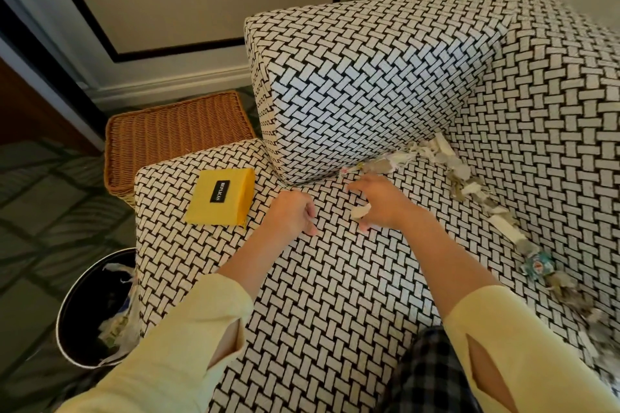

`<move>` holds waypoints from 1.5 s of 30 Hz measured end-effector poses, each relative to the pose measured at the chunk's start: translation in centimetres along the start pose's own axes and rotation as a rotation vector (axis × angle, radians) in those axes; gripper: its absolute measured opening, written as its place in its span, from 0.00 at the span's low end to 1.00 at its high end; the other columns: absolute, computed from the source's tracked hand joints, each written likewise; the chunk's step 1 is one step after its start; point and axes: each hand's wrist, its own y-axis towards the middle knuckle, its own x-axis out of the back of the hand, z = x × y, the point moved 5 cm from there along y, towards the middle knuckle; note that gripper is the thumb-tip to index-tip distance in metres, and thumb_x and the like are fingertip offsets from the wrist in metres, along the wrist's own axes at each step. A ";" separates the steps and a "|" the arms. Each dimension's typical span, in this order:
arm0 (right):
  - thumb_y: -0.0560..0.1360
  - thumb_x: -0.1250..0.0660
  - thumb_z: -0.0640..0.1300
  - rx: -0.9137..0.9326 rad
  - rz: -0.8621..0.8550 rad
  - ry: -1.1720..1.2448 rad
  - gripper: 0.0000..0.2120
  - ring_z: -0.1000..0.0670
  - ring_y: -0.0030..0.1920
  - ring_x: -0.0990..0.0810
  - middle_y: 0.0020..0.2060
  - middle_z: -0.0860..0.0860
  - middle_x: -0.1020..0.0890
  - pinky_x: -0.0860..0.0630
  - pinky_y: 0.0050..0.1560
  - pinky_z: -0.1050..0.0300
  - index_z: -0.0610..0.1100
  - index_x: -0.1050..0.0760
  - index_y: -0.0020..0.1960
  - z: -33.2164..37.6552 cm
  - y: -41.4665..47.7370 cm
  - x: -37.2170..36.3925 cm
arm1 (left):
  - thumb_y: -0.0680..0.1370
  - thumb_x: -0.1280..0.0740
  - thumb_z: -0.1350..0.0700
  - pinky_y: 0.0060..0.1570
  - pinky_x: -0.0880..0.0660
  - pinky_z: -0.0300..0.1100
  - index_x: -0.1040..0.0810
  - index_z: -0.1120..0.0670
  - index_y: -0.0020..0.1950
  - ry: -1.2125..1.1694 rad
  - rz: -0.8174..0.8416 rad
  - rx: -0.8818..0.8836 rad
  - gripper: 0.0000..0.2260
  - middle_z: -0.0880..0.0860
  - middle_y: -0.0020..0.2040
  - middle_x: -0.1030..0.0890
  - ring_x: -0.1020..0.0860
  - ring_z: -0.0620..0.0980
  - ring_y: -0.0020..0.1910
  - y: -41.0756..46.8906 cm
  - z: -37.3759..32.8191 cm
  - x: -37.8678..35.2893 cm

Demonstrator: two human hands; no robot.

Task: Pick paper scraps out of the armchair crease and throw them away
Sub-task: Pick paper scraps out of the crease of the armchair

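Paper scraps (469,184) lie in a long line along the crease of a black-and-white woven-pattern armchair (335,295), from the armrest corner down the back cushion to the lower right. My right hand (379,201) hovers over the seat near the crease's left end and holds a pale paper scrap (360,211) between its fingers. My left hand (292,214) is over the seat beside it, fingers loosely curled, holding nothing. A round black bin (84,312) with paper inside stands on the floor at the lower left.
A yellow box (219,199) with a black label lies on the seat's left corner. A brown wicker basket (174,137) stands on the floor behind the seat, beside the armrest (369,84). Patterned carpet covers the floor at left.
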 end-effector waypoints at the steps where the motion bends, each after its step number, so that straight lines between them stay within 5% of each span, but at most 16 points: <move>1: 0.66 0.25 0.41 -0.007 -0.048 0.024 0.31 0.44 0.66 0.34 0.64 0.44 0.31 0.35 0.65 0.54 0.46 0.31 0.68 -0.1 -0.1 0.1 | 0.66 0.24 0.63 0.55 0.25 0.44 0.20 0.59 0.48 -0.011 -0.005 0.015 0.13 0.55 0.46 0.18 0.20 0.51 0.48 -0.1 -0.1 0.0; 5: 0.71 0.30 0.39 -0.045 -0.130 0.091 0.18 0.46 0.56 0.26 0.56 0.45 0.24 0.29 0.55 0.55 0.44 0.25 0.61 0.1 -0.4 -0.1 | 0.66 0.23 0.60 0.52 0.26 0.42 0.21 0.57 0.45 -0.123 -0.053 0.060 0.11 0.53 0.43 0.19 0.22 0.50 0.44 0.4 0.1 0.1; 9: 0.73 0.33 0.40 -0.141 -0.223 0.393 0.14 0.50 0.40 0.26 0.46 0.45 0.22 0.30 0.36 0.60 0.41 0.23 0.59 0.1 -0.6 0.4 | 0.73 0.30 0.63 0.49 0.22 0.45 0.23 0.58 0.47 -0.866 -0.108 0.293 0.05 0.55 0.44 0.21 0.21 0.50 0.42 0.8 0.1 -0.3; 13: 0.73 0.33 0.39 -0.175 -0.222 0.823 0.11 0.52 0.36 0.26 0.43 0.46 0.22 0.28 0.37 0.60 0.42 0.25 0.56 0.9 -0.4 1.2 | 0.79 0.41 0.65 0.46 0.23 0.41 0.26 0.64 0.59 -1.257 -0.055 0.451 0.10 0.55 0.37 0.28 0.28 0.46 0.34 1.7 -1.3 -1.4; 17: 0.72 0.35 0.34 -0.184 -0.035 1.082 0.09 0.53 0.37 0.26 0.41 0.47 0.23 0.28 0.34 0.63 0.41 0.25 0.52 2.3 0.1 1.6 | 0.82 0.46 0.56 0.43 0.22 0.42 0.27 0.64 0.56 -1.540 0.051 0.531 0.13 0.58 0.44 0.25 0.24 0.50 0.41 2.1 -1.9 -1.5; 20: 0.71 0.38 0.29 -0.153 0.124 1.095 0.17 0.52 0.44 0.22 0.47 0.47 0.22 0.23 0.37 0.64 0.40 0.27 0.57 3.5 0.6 1.3 | 0.82 0.46 0.49 0.48 0.21 0.50 0.27 0.62 0.53 -1.609 0.188 0.495 0.17 0.62 0.51 0.24 0.22 0.57 0.50 2.0 -2.5 -1.8; 23: 0.68 0.34 0.31 -0.141 0.114 0.853 0.29 0.47 0.55 0.22 0.58 0.45 0.25 0.22 0.56 0.52 0.42 0.35 0.68 3.6 1.1 1.2 | 0.82 0.47 0.54 0.48 0.22 0.49 0.27 0.61 0.55 -1.563 0.225 0.432 0.14 0.60 0.48 0.22 0.21 0.54 0.45 2.1 -2.9 -2.3; 25: 0.69 0.34 0.31 -0.159 0.043 0.825 0.29 0.46 0.58 0.23 0.60 0.46 0.25 0.25 0.60 0.50 0.43 0.35 0.69 3.2 1.2 1.7 | 0.82 0.46 0.55 0.48 0.23 0.47 0.26 0.60 0.53 -1.546 0.191 0.430 0.12 0.58 0.45 0.22 0.22 0.52 0.43 2.2 -2.9 -2.7; 28: 0.71 0.34 0.27 -0.202 -0.073 1.047 0.26 0.44 0.53 0.20 0.58 0.43 0.24 0.20 0.51 0.54 0.40 0.33 0.66 2.1 1.1 2.2 | 0.81 0.45 0.54 0.38 0.21 0.42 0.25 0.58 0.45 -1.585 0.163 0.434 0.12 0.55 0.40 0.23 0.23 0.49 0.38 2.5 -2.7 -3.0; 32: 0.73 0.36 0.27 -0.136 -0.081 1.104 0.16 0.47 0.39 0.19 0.50 0.38 0.20 0.20 0.38 0.63 0.33 0.28 0.61 1.9 0.9 1.9 | 0.80 0.41 0.49 0.30 0.22 0.35 0.24 0.57 0.50 -1.509 0.128 0.398 0.13 0.53 0.39 0.22 0.23 0.46 0.35 3.2 -2.7 -2.7; 37: 0.73 0.34 0.31 -0.274 -0.314 1.061 0.12 0.59 0.24 0.22 0.41 0.43 0.20 0.22 0.28 0.68 0.34 0.25 0.56 -0.6 2.2 0.8 | 0.81 0.43 0.57 0.15 0.41 0.31 0.29 0.57 0.45 -1.331 -0.004 0.463 0.07 0.50 0.30 0.31 0.35 0.41 0.17 4.0 -1.3 -2.7; 42: 0.72 0.34 0.37 -0.420 -0.289 0.898 0.21 0.52 0.30 0.23 0.34 0.48 0.23 0.20 0.33 0.61 0.41 0.31 0.65 -2.3 3.2 -1.4 | 0.81 0.43 0.54 0.14 0.45 0.32 0.32 0.57 0.43 -1.199 -0.060 0.509 0.09 0.50 0.28 0.36 0.40 0.41 0.13 4.7 -0.9 -2.9; 45: 0.71 0.32 0.50 -0.391 -0.275 0.596 0.25 0.47 0.41 0.19 0.45 0.49 0.21 0.20 0.45 0.51 0.45 0.32 0.66 -1.6 4.0 -0.8 | 0.78 0.37 0.49 0.16 0.42 0.33 0.28 0.58 0.48 -1.149 -0.088 0.530 0.11 0.51 0.31 0.32 0.38 0.41 0.16 5.1 -0.9 -2.9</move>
